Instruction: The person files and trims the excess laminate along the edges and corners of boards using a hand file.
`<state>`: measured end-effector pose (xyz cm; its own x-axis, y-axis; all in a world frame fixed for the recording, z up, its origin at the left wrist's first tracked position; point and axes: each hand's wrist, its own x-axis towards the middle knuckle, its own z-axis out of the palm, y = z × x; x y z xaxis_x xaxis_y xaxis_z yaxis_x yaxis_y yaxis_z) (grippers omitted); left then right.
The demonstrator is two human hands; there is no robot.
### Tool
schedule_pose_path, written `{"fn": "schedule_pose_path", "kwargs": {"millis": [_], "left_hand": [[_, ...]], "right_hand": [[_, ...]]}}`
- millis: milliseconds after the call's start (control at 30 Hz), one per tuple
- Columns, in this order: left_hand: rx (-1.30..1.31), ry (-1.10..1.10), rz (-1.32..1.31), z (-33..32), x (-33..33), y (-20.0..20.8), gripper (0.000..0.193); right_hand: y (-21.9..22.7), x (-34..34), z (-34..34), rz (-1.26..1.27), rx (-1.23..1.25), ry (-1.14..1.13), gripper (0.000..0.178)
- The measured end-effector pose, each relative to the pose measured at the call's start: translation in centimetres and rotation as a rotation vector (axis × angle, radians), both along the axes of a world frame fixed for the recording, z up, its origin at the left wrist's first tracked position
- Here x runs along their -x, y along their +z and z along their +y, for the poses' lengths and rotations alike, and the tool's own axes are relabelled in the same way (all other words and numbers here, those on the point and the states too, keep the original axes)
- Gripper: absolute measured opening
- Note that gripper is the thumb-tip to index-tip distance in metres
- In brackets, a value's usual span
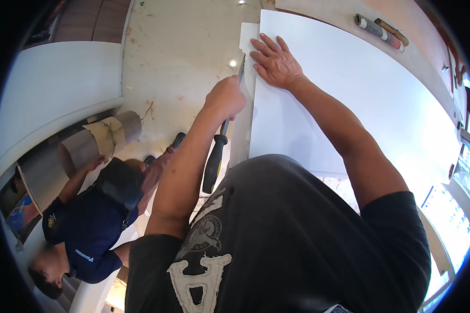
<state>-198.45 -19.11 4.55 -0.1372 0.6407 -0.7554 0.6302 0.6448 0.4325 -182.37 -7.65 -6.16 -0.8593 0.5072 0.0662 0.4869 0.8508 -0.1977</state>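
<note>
My left hand point(226, 97) is closed around the metal shank of a long tool that looks like a file point(214, 164). Its black and yellow handle hangs below my fist, and the narrow grey blade pokes out above it, along the left edge of a white board. Fingers spread, my right hand point(278, 63) presses flat on the large white board point(318, 125), close to that edge. A thin white sheet point(250, 36) juts out a little from under the board's left side. My fist hides the middle of the tool.
To the left, another person point(89, 224) in dark blue clothes bends beside a rolled brown sheet point(100, 135). A white panel point(68, 78) stands at the upper left. Two rolled items point(379, 32) lie beyond the board at the upper right. The beige floor point(177, 57) has stains.
</note>
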Motion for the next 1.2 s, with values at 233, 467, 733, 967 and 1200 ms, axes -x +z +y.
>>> {"fn": "schedule_pose_path", "kwargs": {"millis": [233,467,733,967,1200], "left_hand": [[0.03,-0.1,0.061,1.1,-1.2,-2.7,0.036],[-0.064,0.033,0.01,-3.4,-1.0,1.7,0.034],[-0.015,-0.041,0.053,-2.7,-1.7,-2.0,0.03],[-0.019,0.061,-0.007,-3.5,-0.8,-1.0,0.031],[-0.002,0.033,0.0,-5.5,-2.2,-1.5,0.032]], "right_hand": [[1.1,-0.8,0.2,0.024,-0.028,-0.012,0.039],[1.4,-0.7,-0.3,-0.008,-0.032,-0.022,0.039],[0.6,-0.5,-0.2,-0.001,-0.023,-0.01,0.039],[0.2,-0.3,0.0,0.06,-0.001,-0.013,0.035],[-0.3,-0.5,0.0,-0.017,-0.032,-0.01,0.039]]}}
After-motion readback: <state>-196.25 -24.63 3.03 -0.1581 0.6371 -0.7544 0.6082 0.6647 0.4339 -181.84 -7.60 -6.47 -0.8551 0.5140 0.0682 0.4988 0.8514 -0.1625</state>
